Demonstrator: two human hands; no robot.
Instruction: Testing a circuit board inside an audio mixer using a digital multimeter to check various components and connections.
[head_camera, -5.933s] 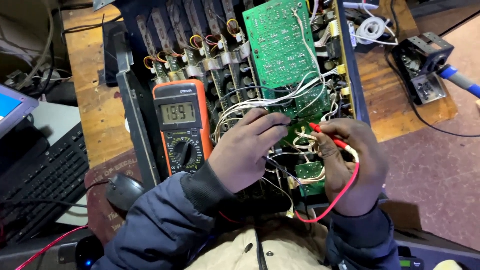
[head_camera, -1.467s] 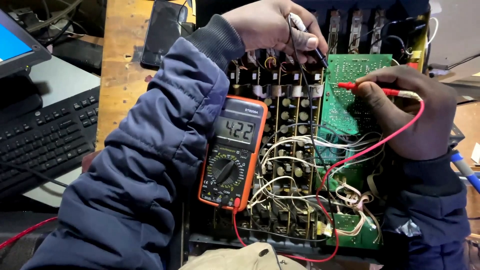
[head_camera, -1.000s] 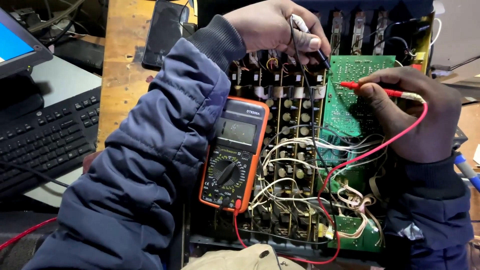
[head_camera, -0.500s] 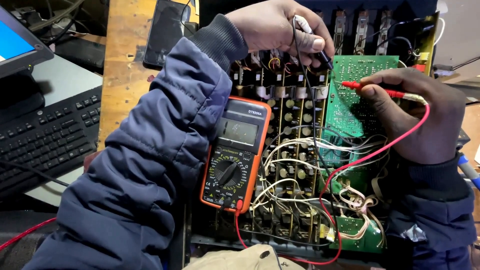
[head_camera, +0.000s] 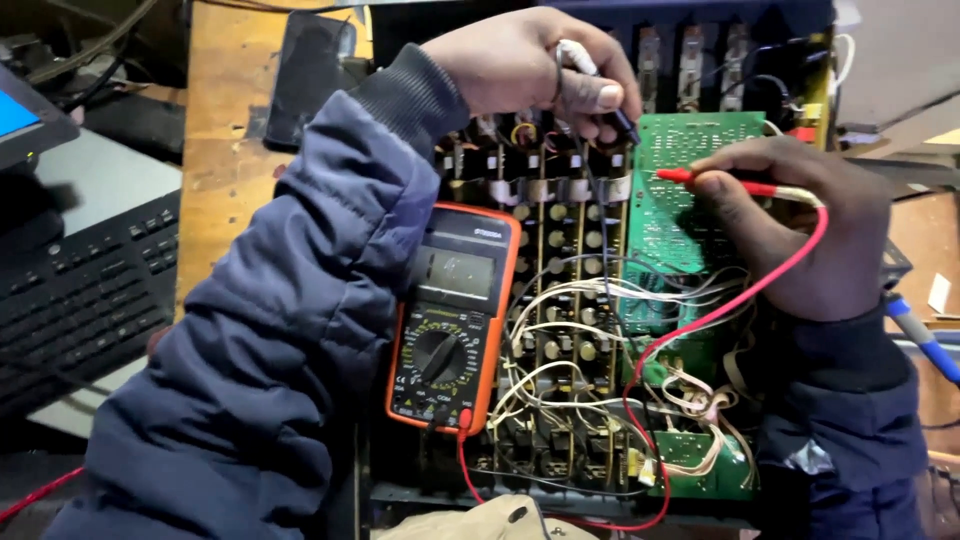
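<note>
An open electronics chassis holds a green circuit board and rows of dark components with white wires. My left hand reaches across the top and pinches a black probe whose tip touches the board's upper left edge. My right hand grips a red probe with its tip on the green board; its red lead loops down to an orange multimeter lying on the chassis at the left.
A black keyboard and a screen's corner sit at the left. A wooden bench top with a flat black object lies behind. A blue-handled tool pokes in at the right.
Compared with 5.9 s ago, both hands have moved up from the lower wiring to the top of the board. Over the last second the probes barely shifted.
</note>
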